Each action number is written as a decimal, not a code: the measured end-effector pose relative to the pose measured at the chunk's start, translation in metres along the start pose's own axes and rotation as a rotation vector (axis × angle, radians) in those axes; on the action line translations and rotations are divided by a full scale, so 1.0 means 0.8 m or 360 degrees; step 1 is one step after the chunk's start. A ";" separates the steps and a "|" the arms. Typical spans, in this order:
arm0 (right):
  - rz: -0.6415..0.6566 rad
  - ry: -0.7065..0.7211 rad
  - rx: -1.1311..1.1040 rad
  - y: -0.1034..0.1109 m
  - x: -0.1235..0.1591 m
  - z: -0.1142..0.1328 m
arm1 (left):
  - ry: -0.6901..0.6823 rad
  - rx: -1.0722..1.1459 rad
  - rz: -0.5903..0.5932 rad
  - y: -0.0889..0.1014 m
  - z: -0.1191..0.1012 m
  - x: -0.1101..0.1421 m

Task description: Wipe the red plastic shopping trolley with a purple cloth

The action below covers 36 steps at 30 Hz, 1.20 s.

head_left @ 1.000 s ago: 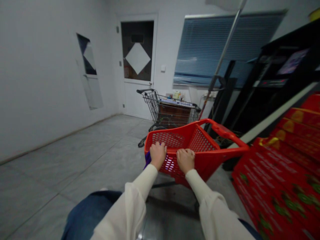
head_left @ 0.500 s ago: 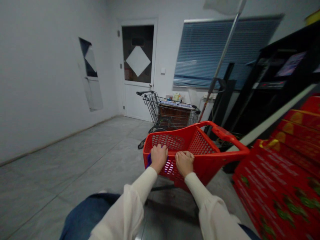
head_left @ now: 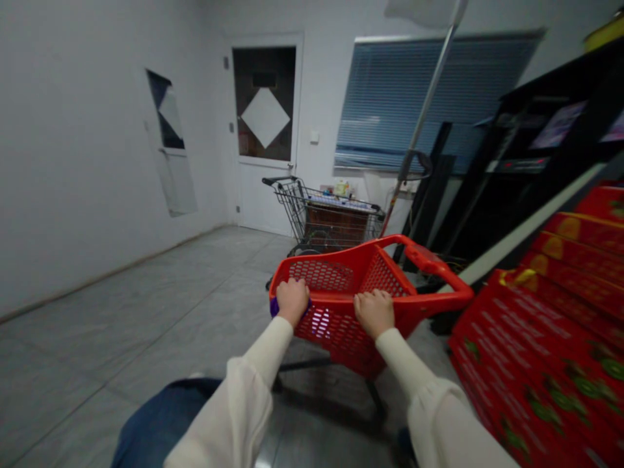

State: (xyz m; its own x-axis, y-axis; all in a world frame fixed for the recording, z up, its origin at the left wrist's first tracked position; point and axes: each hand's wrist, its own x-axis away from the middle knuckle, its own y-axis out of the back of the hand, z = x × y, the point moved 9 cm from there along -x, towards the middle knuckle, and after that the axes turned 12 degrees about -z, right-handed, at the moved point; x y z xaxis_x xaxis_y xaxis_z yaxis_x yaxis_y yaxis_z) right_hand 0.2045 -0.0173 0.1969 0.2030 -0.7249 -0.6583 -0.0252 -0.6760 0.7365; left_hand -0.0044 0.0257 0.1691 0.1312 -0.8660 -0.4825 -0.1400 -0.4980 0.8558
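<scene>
In the head view, the red shopping cart stands just in front of me at twelve o'clock, its handle toward three. My left hand has its grip curled closed over the near rim and a purple cloth; my right hand closes its grip on that same rim, a little toward three o'clock. Beyond, at twelve, sits a wire cart; red boxes are stacked at three.
</scene>
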 end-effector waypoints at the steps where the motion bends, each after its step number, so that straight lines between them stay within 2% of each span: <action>1: -0.0016 0.0001 -0.0010 0.000 0.000 0.006 | -0.0028 0.0024 -0.0014 0.001 -0.012 0.003; 4: -0.0066 0.0014 -0.0041 -0.001 -0.001 0.020 | -0.0166 0.0138 -0.0089 0.004 -0.050 0.015; 6: -0.0081 0.0037 -0.0069 -0.003 -0.002 0.027 | -0.0242 0.0181 -0.0131 0.005 -0.056 0.018; 9: -0.0098 0.0056 -0.0120 -0.005 -0.003 0.033 | -0.0257 0.0134 -0.0130 0.004 -0.027 0.011; 12: -0.0138 0.0028 -0.0160 -0.007 -0.005 0.036 | -0.0144 0.0037 -0.0109 0.006 0.014 -0.001; 14: -0.0162 0.0011 -0.0179 -0.008 -0.007 0.040 | -0.0098 0.0034 -0.0086 0.006 0.018 -0.004; 20: -0.0157 0.0066 -0.0171 -0.005 -0.012 0.047 | -0.0292 0.0166 -0.0180 0.005 -0.052 0.009; 22: -0.0153 0.0112 -0.0135 0.002 -0.011 0.045 | -0.0292 0.0171 -0.0189 0.002 -0.053 0.009; 26: -0.0273 0.0011 0.0044 0.028 -0.008 0.016 | -0.0262 0.0121 -0.0167 0.000 -0.025 -0.004; 29: -0.0300 -0.0007 0.0077 0.034 -0.006 0.002 | -0.0202 0.0094 -0.0138 0.001 -0.014 -0.011; 32: -0.0319 0.0020 0.0006 0.029 -0.007 0.004 | -0.0166 0.0132 -0.0145 0.004 -0.033 -0.007; 36: -0.0367 0.0012 -0.0031 0.025 -0.008 0.007 | -0.0300 0.0235 -0.0228 0.009 -0.072 0.004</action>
State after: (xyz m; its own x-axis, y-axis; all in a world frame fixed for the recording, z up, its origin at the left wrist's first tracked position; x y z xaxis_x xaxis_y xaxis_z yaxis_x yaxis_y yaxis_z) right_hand 0.1973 -0.0269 0.2145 0.2087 -0.5504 -0.8084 0.0414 -0.8209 0.5696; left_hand 0.0518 0.0215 0.1846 -0.0230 -0.7725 -0.6346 -0.2767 -0.6051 0.7466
